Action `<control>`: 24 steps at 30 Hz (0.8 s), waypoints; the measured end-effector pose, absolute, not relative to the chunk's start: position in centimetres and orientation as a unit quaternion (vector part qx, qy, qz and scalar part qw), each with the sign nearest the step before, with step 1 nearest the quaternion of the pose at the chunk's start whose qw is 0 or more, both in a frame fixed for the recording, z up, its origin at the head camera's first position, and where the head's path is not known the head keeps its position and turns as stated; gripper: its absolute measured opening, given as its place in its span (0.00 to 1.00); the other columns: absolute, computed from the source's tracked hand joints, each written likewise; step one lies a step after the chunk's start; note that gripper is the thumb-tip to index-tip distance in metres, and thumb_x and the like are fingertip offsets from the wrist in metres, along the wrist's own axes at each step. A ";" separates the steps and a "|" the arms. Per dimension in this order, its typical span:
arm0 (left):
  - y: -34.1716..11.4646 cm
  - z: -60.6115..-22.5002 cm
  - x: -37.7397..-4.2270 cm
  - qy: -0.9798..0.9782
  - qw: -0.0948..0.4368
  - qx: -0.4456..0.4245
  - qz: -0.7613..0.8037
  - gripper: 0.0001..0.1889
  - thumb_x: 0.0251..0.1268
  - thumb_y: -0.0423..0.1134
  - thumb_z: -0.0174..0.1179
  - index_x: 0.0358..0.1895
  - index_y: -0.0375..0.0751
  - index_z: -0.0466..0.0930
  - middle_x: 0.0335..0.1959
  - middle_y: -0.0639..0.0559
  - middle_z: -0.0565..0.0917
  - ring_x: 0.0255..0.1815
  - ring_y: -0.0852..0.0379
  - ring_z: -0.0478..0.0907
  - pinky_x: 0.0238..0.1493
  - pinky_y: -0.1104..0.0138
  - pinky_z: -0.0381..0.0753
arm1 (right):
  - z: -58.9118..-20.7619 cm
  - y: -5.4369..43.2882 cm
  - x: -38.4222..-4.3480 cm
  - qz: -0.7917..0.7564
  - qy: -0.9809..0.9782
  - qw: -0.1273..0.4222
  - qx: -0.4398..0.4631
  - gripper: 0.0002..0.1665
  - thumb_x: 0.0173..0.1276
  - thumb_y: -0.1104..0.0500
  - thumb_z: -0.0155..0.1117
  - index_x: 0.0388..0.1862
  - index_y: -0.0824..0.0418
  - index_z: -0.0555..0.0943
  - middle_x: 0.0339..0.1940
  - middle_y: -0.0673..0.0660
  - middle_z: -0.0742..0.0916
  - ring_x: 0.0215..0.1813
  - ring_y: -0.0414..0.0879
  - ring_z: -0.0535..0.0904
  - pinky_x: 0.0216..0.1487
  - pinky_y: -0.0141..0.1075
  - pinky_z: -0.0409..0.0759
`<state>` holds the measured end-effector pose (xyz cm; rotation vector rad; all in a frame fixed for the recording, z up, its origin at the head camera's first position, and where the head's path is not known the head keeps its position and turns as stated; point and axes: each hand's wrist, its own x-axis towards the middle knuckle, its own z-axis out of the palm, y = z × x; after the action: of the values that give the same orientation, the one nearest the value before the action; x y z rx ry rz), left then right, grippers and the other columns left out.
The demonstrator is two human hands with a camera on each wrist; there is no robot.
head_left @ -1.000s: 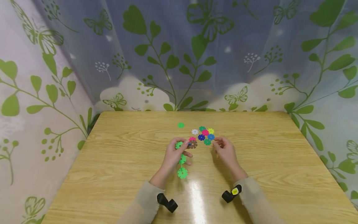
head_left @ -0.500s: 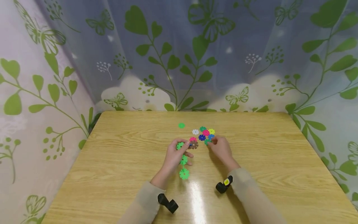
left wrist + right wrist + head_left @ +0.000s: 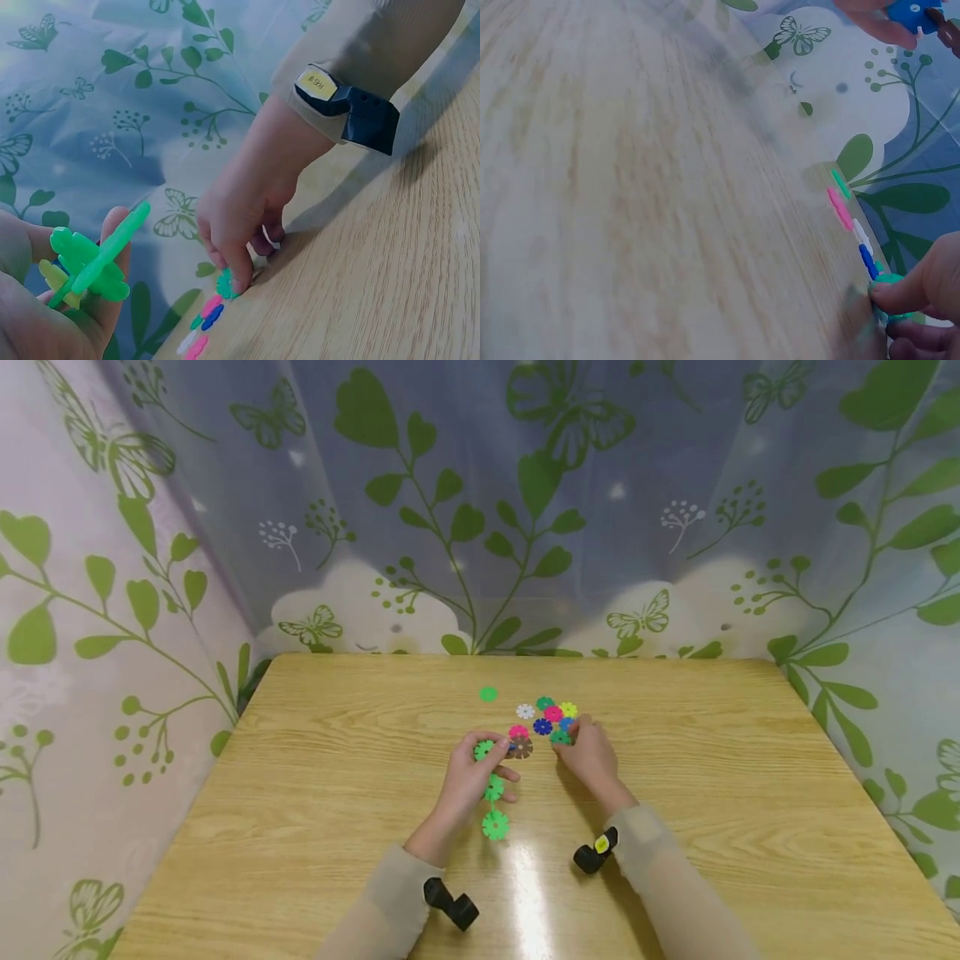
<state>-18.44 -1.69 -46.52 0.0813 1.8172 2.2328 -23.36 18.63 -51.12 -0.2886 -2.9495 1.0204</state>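
Note:
My left hand (image 3: 467,773) holds a chain of interlocking notched plastic discs above the table. Bright green discs (image 3: 495,825) hang from it below the palm, and a brown disc (image 3: 522,747) sticks out past the thumb. A blue disc (image 3: 909,15) joined to the brown one shows at these fingertips in the right wrist view. At the edge of the loose pieces, my right hand (image 3: 592,757) pinches a teal-green notched disc (image 3: 226,284) between thumb and fingers. The right wrist view shows that thumb (image 3: 897,295) against the disc; the other fingers are partly cut off.
Several loose discs lie just beyond the hands, among them a white (image 3: 525,712), a dark blue (image 3: 542,727), a pink (image 3: 553,714) and a yellow one (image 3: 568,709). A single green disc (image 3: 488,694) lies farther back on the wooden table (image 3: 337,727). Patterned curtains hang behind.
My right hand has moved left onto the loose discs and now pinches the teal-green one. The left hand keeps its hold on the chain, almost still.

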 end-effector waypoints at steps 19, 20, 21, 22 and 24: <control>-2.0 -47.1 -18.4 0.619 0.125 0.015 0.775 0.20 0.67 0.44 0.55 0.54 0.33 0.67 0.47 0.39 0.73 0.26 0.54 0.81 0.25 0.55 0.85 | -50.0 18.3 -20.4 0.493 -0.867 0.066 -0.018 0.07 0.65 0.65 0.60 0.39 0.69 0.77 0.32 0.61 0.80 0.33 0.50 0.75 0.29 0.34 0.76; -2.0 -47.1 -18.5 0.620 0.126 0.013 0.774 0.20 0.67 0.44 0.56 0.53 0.33 0.67 0.47 0.39 0.73 0.26 0.54 0.81 0.25 0.55 0.85 | -49.9 18.2 -20.1 0.503 -0.861 0.067 -0.014 0.07 0.65 0.65 0.60 0.40 0.70 0.77 0.33 0.61 0.81 0.31 0.50 0.75 0.28 0.33 0.76; -2.0 -47.1 -18.5 0.620 0.127 0.013 0.774 0.20 0.67 0.44 0.56 0.53 0.33 0.67 0.47 0.39 0.74 0.26 0.54 0.81 0.25 0.55 0.85 | -49.7 18.1 -19.9 0.513 -0.856 0.067 -0.011 0.07 0.66 0.65 0.60 0.40 0.70 0.77 0.33 0.61 0.81 0.30 0.49 0.75 0.27 0.33 0.77; -2.0 -47.1 -18.5 0.620 0.127 0.014 0.774 0.20 0.67 0.44 0.56 0.54 0.33 0.67 0.47 0.39 0.74 0.25 0.54 0.81 0.25 0.55 0.85 | -49.6 18.0 -19.6 0.525 -0.848 0.068 -0.005 0.08 0.66 0.65 0.59 0.40 0.70 0.77 0.32 0.61 0.81 0.28 0.48 0.75 0.25 0.32 0.77; -2.0 -47.1 -18.5 0.620 0.127 0.015 0.774 0.21 0.67 0.45 0.56 0.54 0.33 0.67 0.47 0.39 0.74 0.25 0.54 0.81 0.25 0.55 0.85 | -49.1 17.7 -19.1 0.552 -0.831 0.069 0.005 0.07 0.66 0.67 0.59 0.41 0.70 0.77 0.32 0.62 0.81 0.25 0.49 0.75 0.22 0.32 0.77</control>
<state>-18.52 -2.01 -47.09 0.0437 1.8044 2.2531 -19.08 17.67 -49.13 0.0147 -2.5005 1.6629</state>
